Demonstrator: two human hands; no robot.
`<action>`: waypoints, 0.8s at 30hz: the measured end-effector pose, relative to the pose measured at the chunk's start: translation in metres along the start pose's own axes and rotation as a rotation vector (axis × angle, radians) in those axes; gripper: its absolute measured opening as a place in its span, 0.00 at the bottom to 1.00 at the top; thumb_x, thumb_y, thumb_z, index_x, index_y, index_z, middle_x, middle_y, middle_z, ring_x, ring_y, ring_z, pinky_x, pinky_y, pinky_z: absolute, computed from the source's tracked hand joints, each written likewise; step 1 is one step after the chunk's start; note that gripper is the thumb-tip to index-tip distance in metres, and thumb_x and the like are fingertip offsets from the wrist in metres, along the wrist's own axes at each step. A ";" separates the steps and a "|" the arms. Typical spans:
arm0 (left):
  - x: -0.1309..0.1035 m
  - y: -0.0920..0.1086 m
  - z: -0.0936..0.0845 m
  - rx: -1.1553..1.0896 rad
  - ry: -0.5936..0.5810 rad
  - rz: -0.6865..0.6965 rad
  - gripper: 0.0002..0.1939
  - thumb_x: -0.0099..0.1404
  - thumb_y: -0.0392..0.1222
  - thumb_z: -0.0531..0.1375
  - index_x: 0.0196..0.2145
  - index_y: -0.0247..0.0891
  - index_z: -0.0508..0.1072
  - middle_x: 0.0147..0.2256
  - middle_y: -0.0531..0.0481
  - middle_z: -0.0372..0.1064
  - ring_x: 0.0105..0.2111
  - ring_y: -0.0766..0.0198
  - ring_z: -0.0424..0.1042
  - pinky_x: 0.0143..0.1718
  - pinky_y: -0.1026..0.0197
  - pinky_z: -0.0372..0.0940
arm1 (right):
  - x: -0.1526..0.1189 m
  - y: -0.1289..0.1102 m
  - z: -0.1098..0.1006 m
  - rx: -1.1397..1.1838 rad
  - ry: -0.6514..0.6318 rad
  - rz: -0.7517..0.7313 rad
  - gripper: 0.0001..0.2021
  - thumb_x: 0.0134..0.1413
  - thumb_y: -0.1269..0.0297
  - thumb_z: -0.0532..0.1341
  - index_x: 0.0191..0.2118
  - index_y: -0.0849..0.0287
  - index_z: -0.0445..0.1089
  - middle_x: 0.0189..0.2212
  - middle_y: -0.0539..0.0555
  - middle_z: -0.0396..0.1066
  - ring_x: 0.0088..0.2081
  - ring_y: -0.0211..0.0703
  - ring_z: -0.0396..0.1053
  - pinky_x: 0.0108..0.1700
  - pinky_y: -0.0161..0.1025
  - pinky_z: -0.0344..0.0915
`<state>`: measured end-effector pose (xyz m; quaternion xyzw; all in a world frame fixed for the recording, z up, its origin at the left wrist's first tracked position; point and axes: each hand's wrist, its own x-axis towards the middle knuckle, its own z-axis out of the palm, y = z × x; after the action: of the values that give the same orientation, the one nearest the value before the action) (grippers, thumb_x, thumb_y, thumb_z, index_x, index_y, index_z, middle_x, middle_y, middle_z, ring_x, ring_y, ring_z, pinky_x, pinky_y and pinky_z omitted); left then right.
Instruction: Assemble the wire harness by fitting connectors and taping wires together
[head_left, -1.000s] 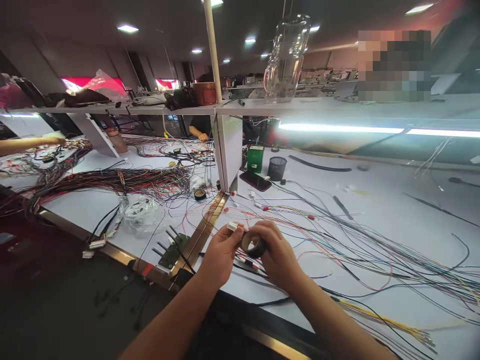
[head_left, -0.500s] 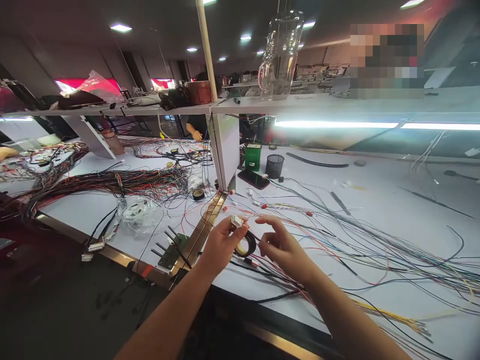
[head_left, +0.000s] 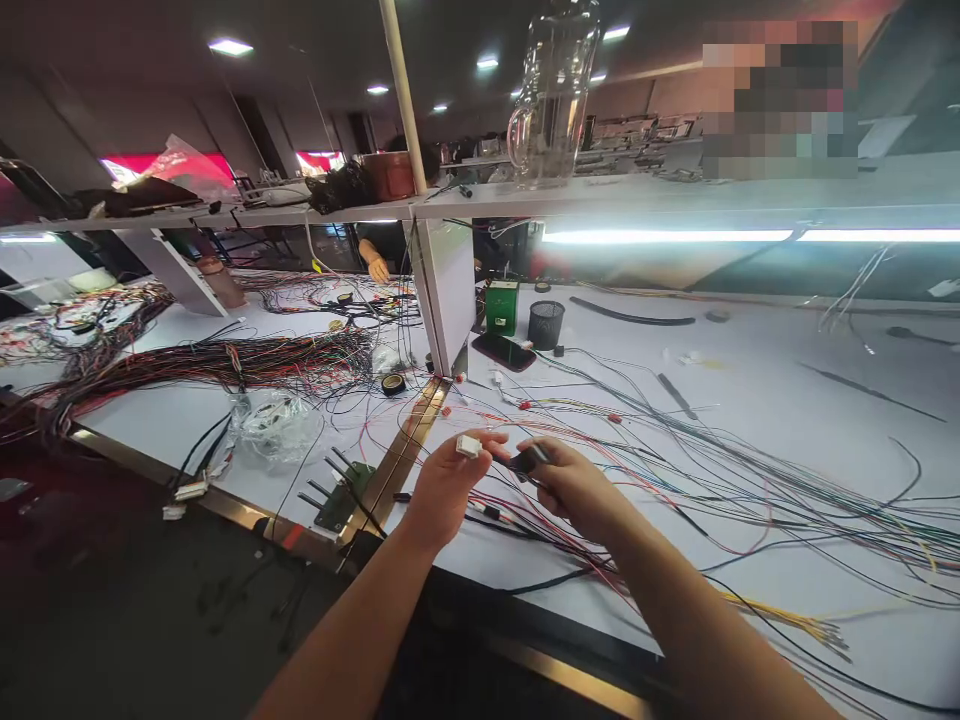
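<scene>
A small white plug connector (head_left: 469, 446) is gripped in my left hand (head_left: 444, 492), with its face toward the camera. My right hand (head_left: 577, 485) is closed around a roll of black tape (head_left: 531, 459), seen nearly edge-on. The two hands are close together above the front of the white bench, and the gap between them is narrow. Below them runs a bundle of thin wires (head_left: 517, 515), some red and some black. Whether the tape touches the connector's wires is too small to tell.
Long loose wires (head_left: 750, 470) spread over the bench's right side. A phone (head_left: 502, 351), a green box (head_left: 502, 307) and a black mesh cup (head_left: 546, 324) stand by the divider (head_left: 448, 290). A pegged green fixture (head_left: 349, 495) sits left. A co-worker's hand (head_left: 378, 270) shows behind.
My right hand has taken hold of the tape roll, which hung beside my left hand before. My left hand still holds the connector. The view has shifted slightly.
</scene>
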<state>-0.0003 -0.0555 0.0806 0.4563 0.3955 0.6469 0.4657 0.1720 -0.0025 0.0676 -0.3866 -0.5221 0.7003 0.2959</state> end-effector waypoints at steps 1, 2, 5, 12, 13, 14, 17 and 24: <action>0.003 0.001 -0.001 0.014 -0.039 0.016 0.14 0.59 0.51 0.64 0.37 0.39 0.75 0.39 0.46 0.74 0.45 0.55 0.71 0.52 0.51 0.60 | 0.000 -0.003 -0.005 0.006 -0.082 0.029 0.16 0.51 0.65 0.59 0.47 0.54 0.62 0.27 0.44 0.62 0.15 0.26 0.53 0.16 0.27 0.43; 0.006 0.002 -0.002 0.033 -0.057 0.036 0.14 0.59 0.52 0.64 0.38 0.40 0.74 0.41 0.46 0.73 0.43 0.57 0.72 0.49 0.52 0.62 | -0.001 -0.006 -0.010 0.002 -0.132 0.013 0.19 0.52 0.63 0.60 0.50 0.52 0.61 0.33 0.47 0.65 0.16 0.26 0.55 0.16 0.27 0.45; 0.012 0.004 -0.002 0.149 -0.040 0.064 0.15 0.60 0.52 0.63 0.41 0.41 0.71 0.45 0.47 0.70 0.31 0.65 0.74 0.37 0.58 0.67 | -0.008 -0.008 -0.016 -0.112 -0.128 -0.199 0.22 0.55 0.63 0.58 0.55 0.48 0.57 0.52 0.55 0.60 0.23 0.28 0.64 0.21 0.30 0.57; 0.011 -0.004 0.006 0.037 0.121 -0.031 0.13 0.62 0.49 0.61 0.40 0.39 0.70 0.39 0.49 0.73 0.24 0.71 0.68 0.28 0.64 0.64 | -0.016 0.009 -0.001 -0.685 -0.010 -0.791 0.20 0.53 0.75 0.53 0.49 0.48 0.67 0.51 0.56 0.61 0.39 0.40 0.66 0.41 0.42 0.65; 0.011 -0.006 0.006 -0.056 0.156 -0.060 0.13 0.61 0.48 0.63 0.40 0.39 0.71 0.37 0.50 0.73 0.27 0.70 0.70 0.30 0.65 0.64 | -0.014 0.011 0.000 -0.613 0.063 -0.752 0.17 0.55 0.73 0.52 0.48 0.50 0.67 0.47 0.56 0.64 0.36 0.39 0.67 0.39 0.41 0.65; 0.012 -0.008 0.006 -0.146 0.192 -0.090 0.13 0.59 0.47 0.64 0.39 0.39 0.72 0.35 0.51 0.74 0.30 0.68 0.71 0.32 0.65 0.64 | -0.012 0.012 0.000 -0.505 0.134 -0.669 0.15 0.57 0.71 0.52 0.48 0.51 0.66 0.40 0.54 0.67 0.32 0.38 0.66 0.36 0.40 0.65; 0.012 -0.015 0.007 -0.332 0.271 -0.186 0.13 0.57 0.45 0.67 0.39 0.39 0.74 0.35 0.51 0.74 0.40 0.65 0.72 0.39 0.64 0.64 | -0.002 0.014 0.001 -0.199 0.211 -0.338 0.12 0.58 0.65 0.51 0.47 0.55 0.62 0.24 0.47 0.64 0.20 0.35 0.58 0.24 0.34 0.58; 0.002 -0.042 0.027 -0.367 0.295 -0.346 0.16 0.59 0.49 0.65 0.36 0.32 0.78 0.38 0.41 0.76 0.43 0.56 0.73 0.47 0.56 0.65 | 0.009 0.024 0.013 -0.265 0.288 -0.384 0.12 0.51 0.64 0.55 0.43 0.56 0.65 0.30 0.50 0.71 0.31 0.40 0.67 0.33 0.35 0.62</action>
<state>0.0358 -0.0406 0.0493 0.1908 0.4072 0.6780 0.5815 0.1556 -0.0084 0.0449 -0.4116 -0.6254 0.4948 0.4411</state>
